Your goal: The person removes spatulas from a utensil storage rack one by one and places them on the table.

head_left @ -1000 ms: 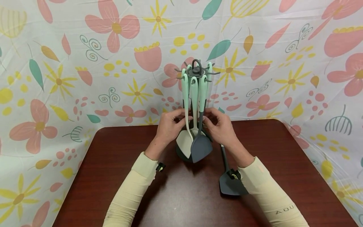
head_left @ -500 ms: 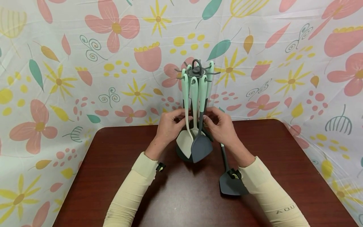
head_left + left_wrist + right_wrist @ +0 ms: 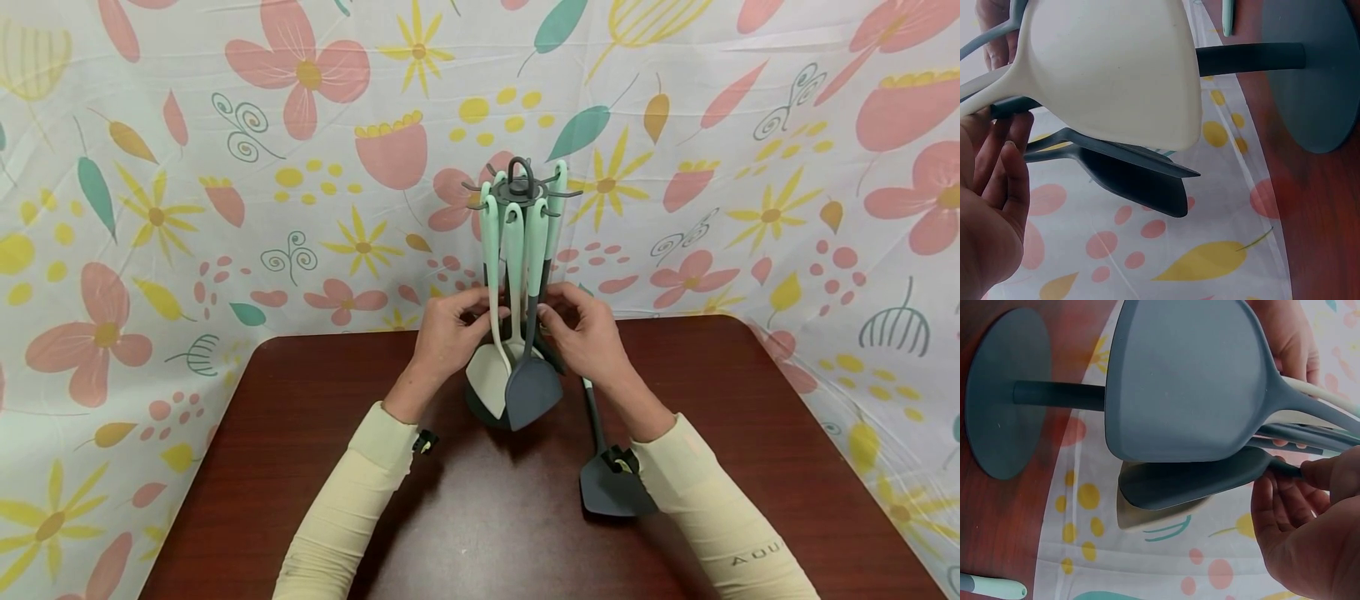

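Note:
A dark carousel stand (image 3: pixel 520 192) bears several kitchen utensils hung by their mint-green handles. At its front hang a cream turner (image 3: pixel 486 379) and a dark grey turner (image 3: pixel 535 393), heads down. My left hand (image 3: pixel 448 333) is at the left of the stand. In the left wrist view its fingers (image 3: pixel 1016 181) curl at a dark rod that looks like the stand's pole, partly hidden by the cream turner. My right hand (image 3: pixel 585 333) is at the right. In the right wrist view, thumb and fingers pinch the neck of a dark spatula (image 3: pixel 1197 478), seen nearly edge-on.
Another dark turner (image 3: pixel 615 492) lies on the brown table (image 3: pixel 322 433), partly under my right wrist. The stand's round base (image 3: pixel 1316 112) rests on the table. A flower-patterned cloth (image 3: pixel 300 200) hangs close behind the table's far edge.
The handle at the stand's right rear has shifted slightly to the right since one second ago. Both hands stay nearly in place.

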`<state>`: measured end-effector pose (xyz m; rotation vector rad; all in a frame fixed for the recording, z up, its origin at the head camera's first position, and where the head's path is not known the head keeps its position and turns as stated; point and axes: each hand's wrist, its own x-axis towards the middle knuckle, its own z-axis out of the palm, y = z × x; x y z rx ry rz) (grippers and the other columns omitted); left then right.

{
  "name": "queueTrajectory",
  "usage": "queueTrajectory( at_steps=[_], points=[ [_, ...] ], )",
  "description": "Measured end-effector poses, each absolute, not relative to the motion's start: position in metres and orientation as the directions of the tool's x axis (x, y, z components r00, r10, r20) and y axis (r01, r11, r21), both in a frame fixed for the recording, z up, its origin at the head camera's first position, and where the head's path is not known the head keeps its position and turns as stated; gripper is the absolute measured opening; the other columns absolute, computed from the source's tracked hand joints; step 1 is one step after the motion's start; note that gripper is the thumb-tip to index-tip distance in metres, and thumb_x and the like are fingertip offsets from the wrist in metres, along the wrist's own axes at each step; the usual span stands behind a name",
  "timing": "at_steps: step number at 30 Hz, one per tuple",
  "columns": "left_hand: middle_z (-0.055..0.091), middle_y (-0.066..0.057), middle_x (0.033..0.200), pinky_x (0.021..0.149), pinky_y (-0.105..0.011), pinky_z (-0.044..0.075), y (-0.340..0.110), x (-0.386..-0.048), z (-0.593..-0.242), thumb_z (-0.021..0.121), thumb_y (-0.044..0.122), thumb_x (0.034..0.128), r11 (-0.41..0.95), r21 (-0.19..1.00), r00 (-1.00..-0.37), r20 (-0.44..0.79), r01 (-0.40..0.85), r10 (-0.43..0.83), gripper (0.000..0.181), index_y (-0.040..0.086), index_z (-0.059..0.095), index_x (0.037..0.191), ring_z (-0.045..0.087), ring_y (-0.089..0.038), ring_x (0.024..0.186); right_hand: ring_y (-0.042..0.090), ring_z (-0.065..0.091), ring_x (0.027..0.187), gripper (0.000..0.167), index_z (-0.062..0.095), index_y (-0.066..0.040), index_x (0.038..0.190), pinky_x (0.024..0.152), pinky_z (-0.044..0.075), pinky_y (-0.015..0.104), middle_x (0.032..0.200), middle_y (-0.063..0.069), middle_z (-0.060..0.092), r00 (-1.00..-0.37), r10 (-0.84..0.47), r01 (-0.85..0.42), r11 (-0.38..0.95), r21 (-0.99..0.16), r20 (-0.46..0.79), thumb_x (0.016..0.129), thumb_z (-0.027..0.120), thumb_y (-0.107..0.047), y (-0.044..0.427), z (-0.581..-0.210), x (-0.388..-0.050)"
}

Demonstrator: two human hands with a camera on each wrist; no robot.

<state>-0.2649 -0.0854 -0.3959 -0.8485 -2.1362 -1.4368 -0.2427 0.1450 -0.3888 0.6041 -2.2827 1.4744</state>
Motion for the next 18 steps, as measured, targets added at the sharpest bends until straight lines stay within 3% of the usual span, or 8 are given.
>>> queueTrajectory(
  at_steps=[10,18],
  points=[
    [0.082,0.002,0.094,0.069,-0.028,0.06,-0.0849,-0.2643,-0.3955,0.081,0.02,0.097,0.291,0.663,-0.724,0.644,0.689,0.246,0.018,0.015,0.083,0.114,0.074,-0.007,0.078,0.029,0.071,0.078,0.02,0.071,-0.004,0.124,0.069,0.056,0.018,0.102,0.014,0.073,-0.854,-0.154,-0.516,0.367,-0.774,0.497,0.106,0.068,-0.012,0.1462,-0.3877,-0.2401],
    [0.082,0.001,0.095,0.069,-0.028,0.061,-0.0849,-0.2647,-0.3963,0.082,0.019,0.0966,0.284,0.665,-0.722,0.647,0.691,0.245,0.02,0.015,0.082,0.116,0.074,-0.007,0.078,0.029,0.069,0.071,0.018,0.073,-0.006,0.122,0.064,0.054,0.02,0.1,0.015,0.075,-0.851,-0.157,-0.52,0.378,-0.766,0.501,0.106,0.068,-0.013,0.1487,-0.3858,-0.2393]
  ],
)
